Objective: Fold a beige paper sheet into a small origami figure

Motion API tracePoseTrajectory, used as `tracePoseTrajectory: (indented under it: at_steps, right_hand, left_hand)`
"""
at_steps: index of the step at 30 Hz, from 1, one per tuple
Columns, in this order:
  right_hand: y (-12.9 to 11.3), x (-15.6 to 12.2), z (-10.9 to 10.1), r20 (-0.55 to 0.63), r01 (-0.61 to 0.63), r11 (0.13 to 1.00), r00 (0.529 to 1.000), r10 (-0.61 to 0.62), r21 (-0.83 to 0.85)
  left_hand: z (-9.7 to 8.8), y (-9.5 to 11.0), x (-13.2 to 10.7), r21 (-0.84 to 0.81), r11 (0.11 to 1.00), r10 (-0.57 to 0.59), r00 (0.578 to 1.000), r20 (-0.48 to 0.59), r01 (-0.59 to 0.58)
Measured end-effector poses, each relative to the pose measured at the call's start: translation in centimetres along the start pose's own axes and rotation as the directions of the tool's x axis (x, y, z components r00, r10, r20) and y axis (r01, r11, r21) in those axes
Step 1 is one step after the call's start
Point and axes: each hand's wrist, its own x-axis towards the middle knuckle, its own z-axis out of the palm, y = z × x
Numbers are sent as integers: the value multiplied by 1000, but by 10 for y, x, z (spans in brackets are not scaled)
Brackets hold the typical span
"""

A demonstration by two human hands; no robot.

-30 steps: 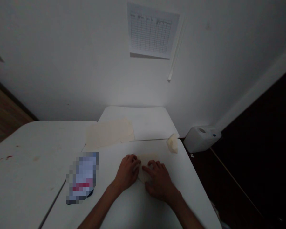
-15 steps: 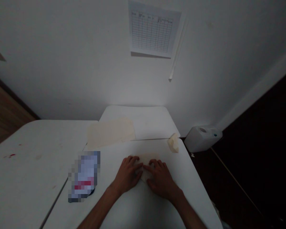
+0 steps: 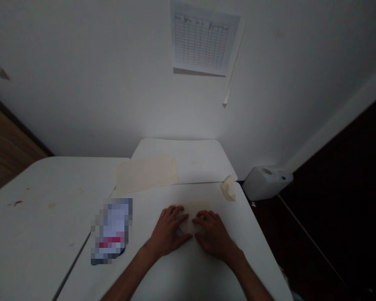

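Observation:
A small, pale cream sheet (image 3: 192, 207), which looks like thin paper, lies flat on the white table. My left hand (image 3: 168, 232) rests on its left side, fingers bent but apart and thumb stretched toward the middle. On the right side lies my right hand (image 3: 213, 235), its index finger and thumb pointing inward with a gap between them. Both hands press on the sheet from above rather than gripping it. Much of the sheet is hidden under the fingers.
A larger cream sheet (image 3: 146, 173) lies across the table joint at the back. A crumpled paper piece (image 3: 228, 188) sits near the right edge. Left of my hands is a phone-like object (image 3: 113, 230), blurred out. A white jerrycan (image 3: 266, 182) stands beyond the table on the right.
My index fingertips have moved slightly apart, and the right one has drawn back to the right. The left thumb has stretched further toward the middle. Other things keep their places.

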Motion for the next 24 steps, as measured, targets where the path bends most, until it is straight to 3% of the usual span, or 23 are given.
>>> tracePoseTrajectory:
  at_steps: [12, 20, 24]
  right_hand:
    - [0, -4, 6, -67, 8, 1000, 998, -8, 5]
    - [5, -15, 23, -76, 260, 966, 963, -259, 10]
    - [8, -20, 28, -76, 308, 951, 949, -307, -2]
  left_hand:
    - [-3, 2, 0, 1, 1000, -2, 1000, 9, 2]
    - [-3, 1, 5, -7, 1000, -27, 999, 24, 27]
    - [-2, 1, 9, -24, 997, -72, 997, 25, 73]
